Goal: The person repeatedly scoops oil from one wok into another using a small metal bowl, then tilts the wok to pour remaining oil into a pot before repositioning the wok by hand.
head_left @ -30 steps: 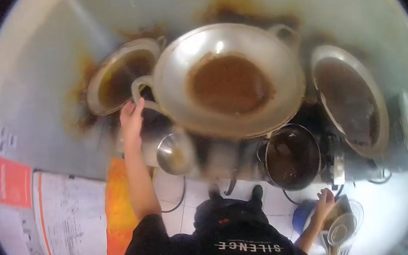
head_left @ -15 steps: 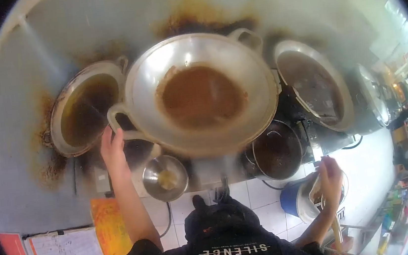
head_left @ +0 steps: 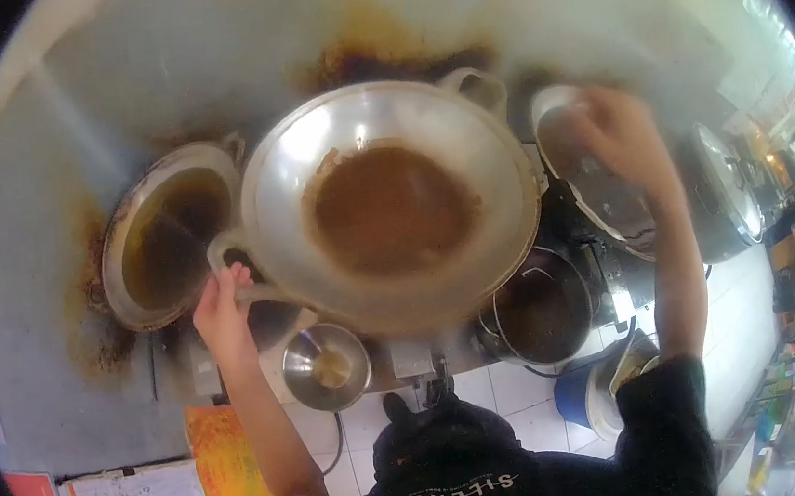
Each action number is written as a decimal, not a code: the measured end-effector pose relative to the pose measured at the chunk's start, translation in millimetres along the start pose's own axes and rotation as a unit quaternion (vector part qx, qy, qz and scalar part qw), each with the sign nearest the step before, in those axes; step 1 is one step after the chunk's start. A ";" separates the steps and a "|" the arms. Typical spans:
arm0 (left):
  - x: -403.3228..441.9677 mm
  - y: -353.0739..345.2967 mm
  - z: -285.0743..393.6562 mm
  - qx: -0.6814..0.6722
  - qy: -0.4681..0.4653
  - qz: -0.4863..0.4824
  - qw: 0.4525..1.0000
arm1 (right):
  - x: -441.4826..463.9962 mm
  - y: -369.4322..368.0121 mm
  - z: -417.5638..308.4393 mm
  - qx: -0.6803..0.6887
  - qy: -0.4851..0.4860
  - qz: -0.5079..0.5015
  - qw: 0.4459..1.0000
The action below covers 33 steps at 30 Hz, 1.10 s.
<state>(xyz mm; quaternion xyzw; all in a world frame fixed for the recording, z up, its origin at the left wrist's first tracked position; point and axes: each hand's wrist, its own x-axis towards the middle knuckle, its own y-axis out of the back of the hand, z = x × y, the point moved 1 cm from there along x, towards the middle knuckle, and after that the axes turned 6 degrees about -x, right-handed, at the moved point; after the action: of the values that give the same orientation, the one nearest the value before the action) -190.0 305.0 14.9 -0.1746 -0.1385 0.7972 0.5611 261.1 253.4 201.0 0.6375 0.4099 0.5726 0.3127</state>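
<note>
In the middle stands a big metal wok [head_left: 267,204] with a pool of brown liquid [head_left: 394,212] in its bottom. My left hand [head_left: 223,310] is closed on the wok's left loop handle [head_left: 224,252], thumb and fingers at its lower part. Over the pan of dark liquid at the right [head_left: 574,157] is my right hand [head_left: 620,133], smeared by motion. Its fingers curl inward, but whether they hold anything does not show. The wok's other loop handle [head_left: 482,79] sits at the far right rim, apart from this hand.
A pan of dark oil [head_left: 115,278] stands at the left. A small steel bowl [head_left: 299,370] is in front of the wok, and a pot of dark liquid [head_left: 554,261] sits front right. On the floor is a blue bucket [head_left: 572,402]. Farther right is a lidded pot [head_left: 735,183].
My right hand has swung up and forward from beside the bucket to above the right-hand pan. My left hand stays at the wok handle. The whole view has shifted slightly.
</note>
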 end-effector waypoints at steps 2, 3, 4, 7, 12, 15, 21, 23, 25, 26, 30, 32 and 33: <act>9.0 5.7 -5.8 0.014 -0.010 -0.001 1.000 | 55.2 -42.5 43.4 -0.070 0.029 -0.042 0.996; 13.0 7.6 -7.7 0.028 -0.015 0.003 0.999 | 82.3 -73.4 73.0 -0.104 0.038 -0.065 0.992; 12.5 6.2 -6.4 0.039 -0.016 0.001 0.999 | 109.0 -101.7 98.1 -0.165 0.022 -0.097 0.981; 6.4 -0.2 2.5 0.059 -0.004 0.000 0.998 | 175.2 -191.4 180.2 -0.257 0.112 -0.155 0.947; 7.8 -4.8 4.2 0.072 -0.009 0.057 0.996 | 247.1 -332.5 301.2 -0.153 0.049 -0.210 0.964; 12.7 -1.0 5.7 0.087 -0.004 0.047 0.995 | 238.6 -313.7 277.6 -0.257 0.388 -0.205 0.861; 17.9 -2.6 5.8 0.089 0.029 0.050 0.994 | 217.5 -273.2 241.9 0.241 -0.134 -0.291 0.916; 17.2 -3.6 6.7 0.063 0.036 0.058 0.996 | 226.8 -280.1 247.9 0.267 -0.153 -0.301 0.903; 14.8 -9.3 10.4 0.044 0.034 0.060 0.997 | 234.0 -282.2 248.8 0.292 -0.174 -0.308 0.889; 16.8 -7.7 8.3 0.044 0.034 0.059 0.997 | 237.8 -283.8 248.0 0.226 -0.150 -0.298 0.915; 21.8 1.2 4.9 0.083 0.017 0.049 0.995 | 248.3 -297.7 256.0 0.074 -0.064 -0.332 0.938; 21.9 2.8 6.0 0.088 0.018 0.044 0.995 | 261.1 -338.7 304.6 0.090 0.026 -0.314 0.945; 22.8 2.9 6.3 0.102 0.017 0.040 0.994 | 267.4 -345.2 300.8 0.098 0.071 -0.305 0.945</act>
<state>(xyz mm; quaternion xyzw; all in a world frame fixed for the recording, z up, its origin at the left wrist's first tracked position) -202.2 325.4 16.6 -0.1351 -0.0403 0.8259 0.5459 503.3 671.9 -16.7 0.4671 0.6595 0.4510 0.3786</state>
